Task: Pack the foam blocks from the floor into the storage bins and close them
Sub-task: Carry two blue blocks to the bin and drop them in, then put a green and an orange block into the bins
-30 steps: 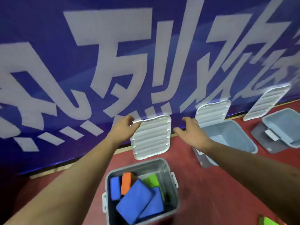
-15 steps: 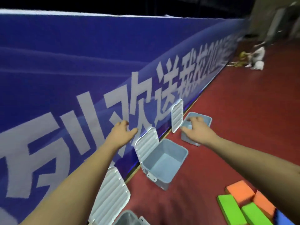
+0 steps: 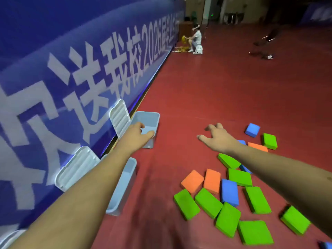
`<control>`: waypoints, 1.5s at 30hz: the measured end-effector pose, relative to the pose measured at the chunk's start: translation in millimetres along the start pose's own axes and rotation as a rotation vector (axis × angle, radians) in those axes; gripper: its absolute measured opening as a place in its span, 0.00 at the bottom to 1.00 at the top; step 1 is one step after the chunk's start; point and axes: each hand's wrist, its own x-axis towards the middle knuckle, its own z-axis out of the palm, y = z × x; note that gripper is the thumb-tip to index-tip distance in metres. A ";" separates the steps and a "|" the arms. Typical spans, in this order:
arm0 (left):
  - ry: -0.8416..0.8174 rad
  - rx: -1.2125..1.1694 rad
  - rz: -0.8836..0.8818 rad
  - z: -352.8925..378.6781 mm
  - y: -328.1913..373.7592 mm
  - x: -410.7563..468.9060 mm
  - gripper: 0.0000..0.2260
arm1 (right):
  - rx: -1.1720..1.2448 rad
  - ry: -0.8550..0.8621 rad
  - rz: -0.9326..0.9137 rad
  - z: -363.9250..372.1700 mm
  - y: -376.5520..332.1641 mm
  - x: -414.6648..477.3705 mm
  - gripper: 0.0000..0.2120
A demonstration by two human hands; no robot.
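Near bin (image 3: 125, 186) half behind L forearm (image 3: 86, 191); blue block (image 3: 325, 246) cut off btm-right

View swung right off the filled bin, left hand (image 3: 136, 135) off the lid, now over far bin (image 3: 152, 117), right hand (image 3: 218, 139) spread toward blocks (image 3: 208, 203)

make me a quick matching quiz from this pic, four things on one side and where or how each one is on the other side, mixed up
Things:
1. far bin
2. far lid
3. right hand
4. far blue block

Places or states:
a. propped against the blue banner
b. fingers spread above the red floor, holding nothing
c. open, partly behind the left hand
d. lying next to a green block

Pairs: 1-c, 2-a, 3-b, 4-d
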 end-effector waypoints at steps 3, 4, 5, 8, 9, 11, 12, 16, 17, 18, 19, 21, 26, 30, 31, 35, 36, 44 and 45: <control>-0.053 -0.029 0.001 56.3 29.6 35.3 0.21 | -0.014 -0.011 0.059 -12.6 53.4 34.7 0.38; -0.073 -0.025 0.000 72.7 34.3 46.9 0.21 | -0.021 -0.020 0.077 -14.3 68.2 46.5 0.36; -0.095 -0.023 -0.002 87.7 36.1 59.2 0.21 | -0.029 -0.025 0.088 -15.1 80.7 57.7 0.33; -0.138 -0.020 -0.015 123.4 36.0 99.0 0.23 | -0.029 -0.055 0.122 -10.9 109.2 93.2 0.32; -0.145 -0.018 -0.016 134.7 33.5 114.9 0.23 | -0.026 -0.064 0.134 -6.8 116.5 105.7 0.32; -0.173 -0.005 -0.012 156.8 28.8 146.7 0.22 | -0.017 -0.080 0.164 6.2 129.6 132.2 0.33; -0.199 0.001 -0.013 168.3 24.7 163.1 0.22 | -0.012 -0.092 0.185 15.0 135.6 147.0 0.32; -0.314 0.006 -0.013 218.4 -5.1 234.7 0.23 | 0.008 -0.148 0.255 57.6 147.3 209.5 0.32; -0.345 0.005 -0.017 233.1 -13.8 254.4 0.23 | 0.016 -0.156 0.271 69.0 149.6 225.3 0.32; -0.379 0.009 -0.024 248.3 -23.1 274.8 0.23 | 0.028 -0.166 0.289 81.6 152.7 240.5 0.30; -0.411 0.016 -0.024 262.6 -31.5 294.8 0.23 | 0.036 -0.176 0.311 94.3 155.5 255.2 0.29; -0.458 0.033 -0.022 290.5 -51.2 330.4 0.22 | 0.036 -0.209 0.342 124.6 162.3 285.8 0.28; -0.574 0.065 -0.022 377.7 -103.2 393.1 0.19 | 0.058 -0.311 0.399 216.9 194.0 345.2 0.27; -0.578 0.102 -0.043 473.6 -162.2 409.4 0.16 | 0.098 -0.355 0.448 311.0 238.7 379.5 0.26; -0.598 0.118 -0.062 498.3 -179.9 410.4 0.14 | 0.107 -0.374 0.461 337.8 252.0 385.5 0.27; -0.642 0.149 -0.114 606.3 -258.5 394.2 0.11 | 0.133 -0.459 0.496 458.1 313.1 395.1 0.26; -0.652 0.150 -0.140 631.5 -277.8 385.0 0.11 | 0.150 -0.476 0.499 490.1 328.8 394.5 0.25; -0.762 0.205 -0.403 782.1 -418.6 306.8 0.11 | 0.210 -0.635 0.451 705.6 422.8 353.9 0.21; -0.754 0.236 -0.401 795.5 -432.6 297.6 0.11 | 0.197 -0.660 0.440 724.2 429.3 348.8 0.21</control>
